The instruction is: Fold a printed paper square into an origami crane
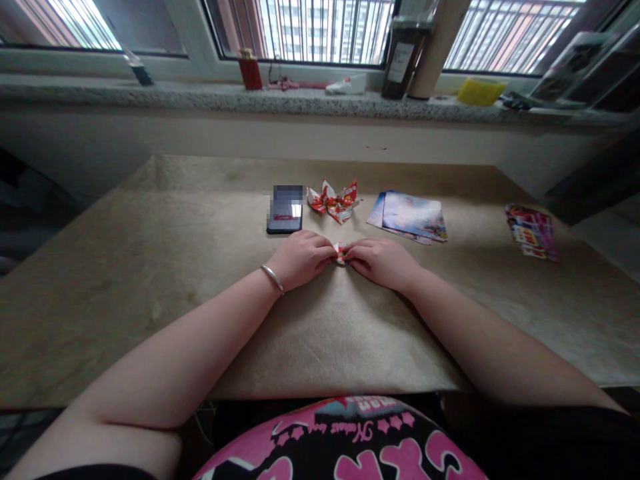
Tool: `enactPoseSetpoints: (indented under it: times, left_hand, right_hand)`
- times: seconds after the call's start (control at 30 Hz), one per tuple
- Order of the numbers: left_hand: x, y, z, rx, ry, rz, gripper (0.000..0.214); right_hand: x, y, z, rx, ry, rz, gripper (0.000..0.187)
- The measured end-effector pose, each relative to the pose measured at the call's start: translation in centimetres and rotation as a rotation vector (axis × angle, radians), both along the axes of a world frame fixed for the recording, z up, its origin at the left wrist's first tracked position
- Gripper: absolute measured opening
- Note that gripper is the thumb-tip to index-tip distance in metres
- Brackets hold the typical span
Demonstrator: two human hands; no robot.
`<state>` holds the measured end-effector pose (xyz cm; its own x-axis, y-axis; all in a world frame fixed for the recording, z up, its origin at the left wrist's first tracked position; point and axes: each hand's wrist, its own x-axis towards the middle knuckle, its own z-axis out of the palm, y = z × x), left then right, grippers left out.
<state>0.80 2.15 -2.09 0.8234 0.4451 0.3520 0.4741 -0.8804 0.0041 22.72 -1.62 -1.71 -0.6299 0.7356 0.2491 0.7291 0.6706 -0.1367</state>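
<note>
Between my fingertips, low over the tan tabletop [320, 333], is a small folded piece of red and white printed paper [340, 253]. My left hand [303, 259] pinches its left side, with a silver bangle on that wrist. On the opposite side my right hand [383, 262] pinches it, fingers curled inward. Much of the paper is hidden by the fingers. Just beyond it lies a larger folded paper shape [334, 201] in the same red and white print, with several pointed petals. A dark phone [286, 210] lies beyond my left hand.
Glossy printed sheets [414, 215] are stacked beyond my right hand. Farther right lie pink and red printed packets or cards [531, 231]. A speckled stone windowsill [200, 99] behind the table carries a red bottle [250, 70], a dark container [401, 60] and a yellow object [481, 92].
</note>
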Motion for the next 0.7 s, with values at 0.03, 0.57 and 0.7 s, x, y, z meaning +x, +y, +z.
enactPoseSetpoints:
  times: [0.03, 0.57, 0.7]
  left_hand:
    - [0.0, 0.0, 0.0, 0.002, 0.004, 0.002, 0.018]
    - [0.4, -0.6, 0.3, -0.006, 0.098, 0.015, 0.024]
    - [0.6, -0.8, 0.3, 0.007, 0.12, 0.013, 0.025]
  right_hand:
    - [0.1, 0.0, 0.1, -0.013, -0.001, 0.006, 0.02]
    - [1.0, 0.2, 1.3, -0.038, -0.075, -0.061, 0.021]
    - [1.0, 0.0, 1.7, -0.015, -0.129, -0.096, 0.019]
